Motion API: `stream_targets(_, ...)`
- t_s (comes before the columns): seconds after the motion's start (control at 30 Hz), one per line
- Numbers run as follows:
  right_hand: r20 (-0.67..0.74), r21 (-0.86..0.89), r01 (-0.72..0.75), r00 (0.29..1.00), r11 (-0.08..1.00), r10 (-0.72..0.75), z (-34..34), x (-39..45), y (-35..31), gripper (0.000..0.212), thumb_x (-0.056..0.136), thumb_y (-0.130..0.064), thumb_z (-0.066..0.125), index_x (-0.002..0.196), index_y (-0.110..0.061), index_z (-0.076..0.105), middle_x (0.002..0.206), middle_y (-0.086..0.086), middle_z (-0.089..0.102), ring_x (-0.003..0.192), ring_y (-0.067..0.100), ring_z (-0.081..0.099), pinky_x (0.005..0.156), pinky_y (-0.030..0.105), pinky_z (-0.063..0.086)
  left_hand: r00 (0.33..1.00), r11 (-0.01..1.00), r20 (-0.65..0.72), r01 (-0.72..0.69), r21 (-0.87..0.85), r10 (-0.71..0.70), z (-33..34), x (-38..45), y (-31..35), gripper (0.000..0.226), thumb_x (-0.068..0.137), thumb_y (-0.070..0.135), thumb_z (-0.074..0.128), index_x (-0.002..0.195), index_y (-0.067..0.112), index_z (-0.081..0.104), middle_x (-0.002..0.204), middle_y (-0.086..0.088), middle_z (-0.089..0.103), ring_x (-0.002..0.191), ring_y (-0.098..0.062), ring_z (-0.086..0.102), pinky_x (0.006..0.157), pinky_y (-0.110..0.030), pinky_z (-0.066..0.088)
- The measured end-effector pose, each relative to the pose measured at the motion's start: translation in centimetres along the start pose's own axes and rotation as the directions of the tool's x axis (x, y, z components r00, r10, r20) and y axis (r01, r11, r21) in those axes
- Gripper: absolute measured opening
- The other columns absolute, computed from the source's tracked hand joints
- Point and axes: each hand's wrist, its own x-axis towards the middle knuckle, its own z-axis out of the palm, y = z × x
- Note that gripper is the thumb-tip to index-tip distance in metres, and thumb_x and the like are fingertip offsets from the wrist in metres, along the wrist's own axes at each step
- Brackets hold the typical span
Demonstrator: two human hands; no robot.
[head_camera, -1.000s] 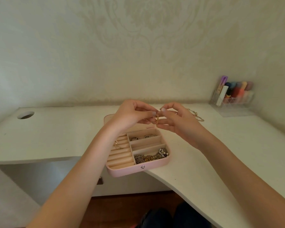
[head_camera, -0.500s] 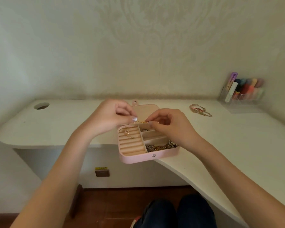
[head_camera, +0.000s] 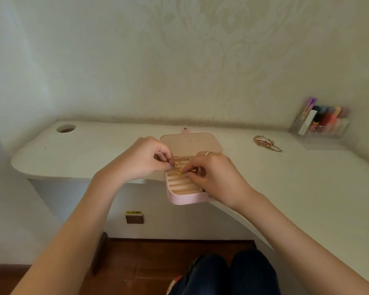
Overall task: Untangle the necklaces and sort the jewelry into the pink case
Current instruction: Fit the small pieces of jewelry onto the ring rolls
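My left hand and my right hand meet over the open pink case, both with fingers curled in and pinching a thin gold chain between thumb and fingertips. The chain is fine, bright and kinked, and it hangs just above the ring rolls at the case's left half. A plain band sits on one finger of my right hand.

The case is a small rounded rectangle with a smooth, soft-looking pink shell and a tiny stud on its front wall. It sits at the near edge of the desk, its front corner jutting past the curved cut of the edge. Inside, the lining is pale beige, padded into parallel ridges. The lid lies flat back toward 12 o'clock, with a snap tab sticking out beyond it. My right hand covers the case's right compartments, so I cannot tell what lies there.

The desk is matte white with rounded corners and a round cable hole out at 10 o'clock. At 2 o'clock from the case, well apart from it, lies a loose heap of chains, gold with red in it. Farther out the same way, a clear plastic organiser stands by the wall, holding coloured tubes. The wall behind has a pale embossed damask pattern. Below the desk I see reddish floor and my dark-trousered knees.
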Motion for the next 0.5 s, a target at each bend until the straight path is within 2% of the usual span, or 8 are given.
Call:
stream_targets(0.1,0.003,-0.014,-0.008,1.0,1.0,0.008,0.0,-0.1,-0.2,0.013,0.086,-0.017,0.064,0.093,-0.019,0.074,0.077,-0.009,0.057,0.061,-0.006,0.042,0.066,0.005,0.033,0.999,0.998,0.033,-0.007,0.064,0.004,0.0,0.2,0.0,0.014,0.072,0.009,0.078,0.071,0.022,0.074,0.075,0.005,0.071,0.069,0.0,0.058,0.068,-0.014,0.045)
stream_targets(0.27,0.024,-0.003,-0.036,0.999,0.999,0.036,0.7,-0.4,-0.1,0.013,0.088,-0.022,0.063,0.092,-0.02,0.074,0.078,-0.01,0.066,0.059,0.002,0.047,0.059,0.014,0.035,0.997,0.996,0.073,0.018,0.082,-0.024,-0.2,0.5,0.1,0.022,0.07,0.012,0.08,0.064,0.03,0.068,0.078,0.007,0.067,0.082,-0.011,0.061,0.076,-0.025,0.048)
stream_targets(0.4,0.01,0.009,-0.072,0.997,0.997,0.072,1.1,-0.4,-0.1,0.014,0.087,-0.023,0.062,0.092,-0.019,0.075,0.08,-0.006,0.067,0.063,0.004,0.048,0.062,0.025,0.041,0.974,0.982,0.195,0.086,0.17,-0.119,-0.7,1.8,0.5,0.018,0.069,0.018,0.081,0.065,0.031,0.068,0.079,0.003,0.07,0.083,-0.02,0.065,0.08,-0.037,0.051)
stream_targets(0.5,0.003,0.016,-0.078,0.997,0.997,0.078,1.2,-0.6,-0.4,0.014,0.087,-0.023,0.062,0.091,-0.017,0.075,0.083,-0.002,0.07,0.068,0.006,0.05,0.066,0.029,0.044,0.927,0.946,0.319,0.098,0.31,-0.2,-1.1,3.3,1.4,0.014,0.069,0.02,0.081,0.07,0.027,0.069,0.073,0.006,0.066,0.073,-0.016,0.059,0.069,-0.031,0.046)
